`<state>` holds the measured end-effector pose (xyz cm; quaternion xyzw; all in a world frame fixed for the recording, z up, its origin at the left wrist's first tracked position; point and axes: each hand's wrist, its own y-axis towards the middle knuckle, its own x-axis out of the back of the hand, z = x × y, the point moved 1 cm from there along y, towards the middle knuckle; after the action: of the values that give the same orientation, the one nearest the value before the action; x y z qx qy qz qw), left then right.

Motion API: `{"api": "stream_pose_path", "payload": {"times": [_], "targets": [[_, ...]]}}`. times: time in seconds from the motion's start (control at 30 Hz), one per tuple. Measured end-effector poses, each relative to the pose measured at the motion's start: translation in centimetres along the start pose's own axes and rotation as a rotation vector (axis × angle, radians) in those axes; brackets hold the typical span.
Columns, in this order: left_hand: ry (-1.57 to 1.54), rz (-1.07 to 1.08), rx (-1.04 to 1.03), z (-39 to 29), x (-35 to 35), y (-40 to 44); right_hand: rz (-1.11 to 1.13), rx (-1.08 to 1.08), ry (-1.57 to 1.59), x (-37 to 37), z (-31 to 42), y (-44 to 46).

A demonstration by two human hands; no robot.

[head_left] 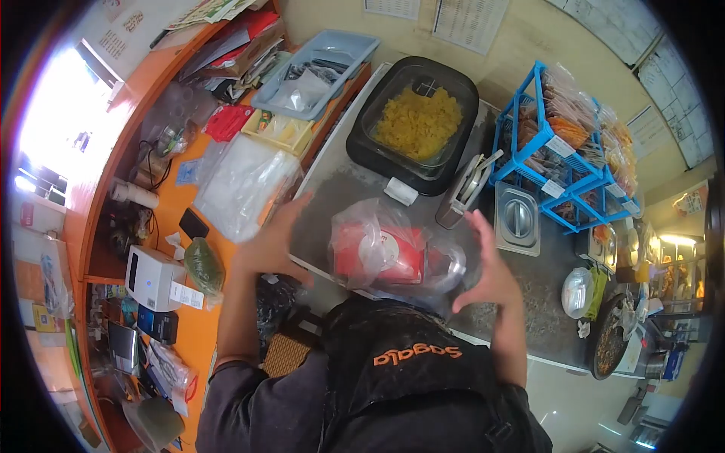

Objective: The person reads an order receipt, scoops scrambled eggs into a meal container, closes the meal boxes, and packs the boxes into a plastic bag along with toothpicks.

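Observation:
A red box with a white round label (389,251) lies on the dark counter (540,287) in front of my body, with a clear plastic bag (355,226) over and around it. My left hand (276,240) is raised to the left of the box, fingers spread, touching nothing that I can make out. To the right of the box, my right hand (487,268) is raised too, its thumb and fingers apart and nothing between them. Behind the box lies a small white roll (400,192), near a black tray of yellow food (419,124).
Blue baskets of packets (559,158) stand at the back right, beside a lidded steel container (518,219). Upright utensils in a metal holder (455,204) are behind my right hand. On the orange desk at left are plastic bags (245,185), a phone (194,223) and a white printer (155,279).

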<state>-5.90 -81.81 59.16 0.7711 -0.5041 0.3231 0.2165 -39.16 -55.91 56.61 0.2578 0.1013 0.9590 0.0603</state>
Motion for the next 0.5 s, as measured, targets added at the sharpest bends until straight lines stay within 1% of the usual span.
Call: {"api": "stream_pose_path", "payload": {"times": [0.03,0.07,0.1,0.13,0.17,0.2,0.27,0.33,0.37,0.4,0.47,0.5], "targets": [[0.093,0.088,0.072,0.9,-2.8,0.3,0.003,-0.036,-0.035,-1.4,-0.7,-0.7],[0.209,0.088,0.004,0.3,-5.2,1.0,0.005,-0.072,-0.067,-2.8,-1.4,-0.9],[0.324,0.092,-0.063,-0.4,-7.6,1.9,0.086,0.015,-0.121,-4.4,-2.2,-0.1],[0.287,-0.009,-0.130,-0.1,-10.0,2.9,0.099,-0.043,-0.109,-6.2,-3.1,1.0],[0.248,-0.106,-0.196,0.1,-12.1,3.6,0.089,-0.042,-0.095,-7.8,-3.8,2.2],[0.143,-0.136,-0.209,-0.4,-13.7,4.6,0.079,-0.041,-0.081,-9.5,-4.5,3.5],[-0.056,-0.203,-0.242,-1.1,-15.7,6.9,0.001,0.064,-0.017,-11.7,-4.8,5.8],[-0.378,-0.338,-0.133,-0.3,-17.8,7.7,-0.089,0.134,0.093,-13.0,-4.0,7.5],[-0.515,-0.327,-0.058,0.4,-18.4,7.8,-0.301,0.223,-0.201,-13.0,-3.0,7.9],[-0.654,-0.327,0.017,0.9,-18.8,7.8,-0.298,0.195,-0.242,-12.6,-2.2,7.9],[-0.883,-0.187,0.220,2.2,-19.5,7.1,-0.277,0.132,-0.317,-12.1,-1.6,7.6],[-0.697,-0.228,0.233,3.6,-20.5,6.8,-0.320,0.156,-0.032,-11.9,-1.8,7.4]]}}
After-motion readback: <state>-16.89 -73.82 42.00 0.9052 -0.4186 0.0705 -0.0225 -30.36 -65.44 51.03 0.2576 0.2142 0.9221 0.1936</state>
